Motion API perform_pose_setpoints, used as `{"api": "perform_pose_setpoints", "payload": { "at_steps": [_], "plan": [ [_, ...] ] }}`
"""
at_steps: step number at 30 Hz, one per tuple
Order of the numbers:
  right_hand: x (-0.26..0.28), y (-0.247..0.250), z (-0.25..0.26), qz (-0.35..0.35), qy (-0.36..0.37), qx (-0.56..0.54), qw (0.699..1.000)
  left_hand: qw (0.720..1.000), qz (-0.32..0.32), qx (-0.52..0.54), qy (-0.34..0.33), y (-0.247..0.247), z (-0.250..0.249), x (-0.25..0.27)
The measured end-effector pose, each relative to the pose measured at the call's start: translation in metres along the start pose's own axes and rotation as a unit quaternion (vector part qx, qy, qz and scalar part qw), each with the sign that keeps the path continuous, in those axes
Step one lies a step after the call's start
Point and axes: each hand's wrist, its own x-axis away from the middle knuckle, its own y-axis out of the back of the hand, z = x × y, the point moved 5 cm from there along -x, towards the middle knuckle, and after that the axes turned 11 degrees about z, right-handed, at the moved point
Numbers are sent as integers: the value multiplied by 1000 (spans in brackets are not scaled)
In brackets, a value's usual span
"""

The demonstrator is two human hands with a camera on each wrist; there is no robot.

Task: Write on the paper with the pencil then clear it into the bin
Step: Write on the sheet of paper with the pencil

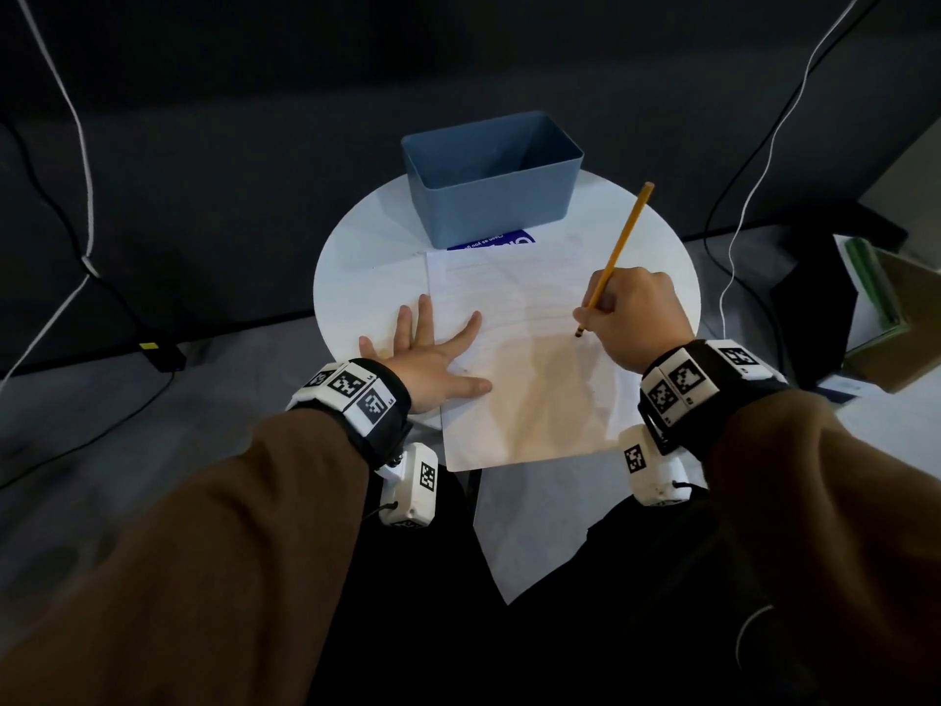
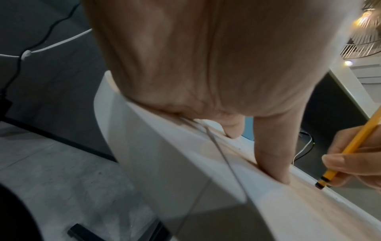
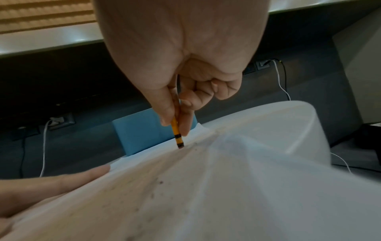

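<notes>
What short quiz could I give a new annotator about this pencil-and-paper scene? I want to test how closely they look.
1. True or false: the left hand lies flat with spread fingers on the paper.
2. Which end of the pencil touches the paper? A) a sharpened tip B) the black-banded blunt end C) neither end
3. Fill in: the blue bin stands on the round table, beyond the paper's ____ edge.

Key
1. True.
2. B: the right hand pinches the pencil with that end down.
3. Far; the bin looks empty.
</notes>
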Motion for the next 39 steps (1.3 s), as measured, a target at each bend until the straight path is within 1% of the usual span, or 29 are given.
{"api": "perform_pose_setpoints", "payload": {
  "at_steps": [3,8,11,16,19,23,25,29,32,35,39],
  "plan": [
    [1,-2,8,1,19,-6,1000,1000,2,5,-2,0,-2,1],
    [2,-24,37,26,66,-10,997,1000,2,6,0,1,-3,3],
    [2,-22,29,28,57,5,998,1000,0,8,-3,0,-2,3],
    [4,7,-2,2,15,19,1000,1000,-2,11,-5,0,-1,1],
    [4,6,3,-6,30,5,1000,1000,0,8,-3,1,-2,2],
    [4,-12,15,20,58,-15,998,1000,3,5,-2,0,-2,2],
    [2,-10,12,18,49,-7,999,1000,2,4,-2,1,-2,2],
    [6,13,-14,-4,14,11,1000,1000,0,2,-4,0,-1,2],
    [15,20,-24,-16,9,-3,1000,1000,0,1,-6,0,-2,2],
    [16,19,-19,-24,20,-18,999,1000,1,1,-6,0,-3,2],
    [10,11,1,-23,46,-29,998,1000,3,-2,-4,1,-2,2]
  ]
}}
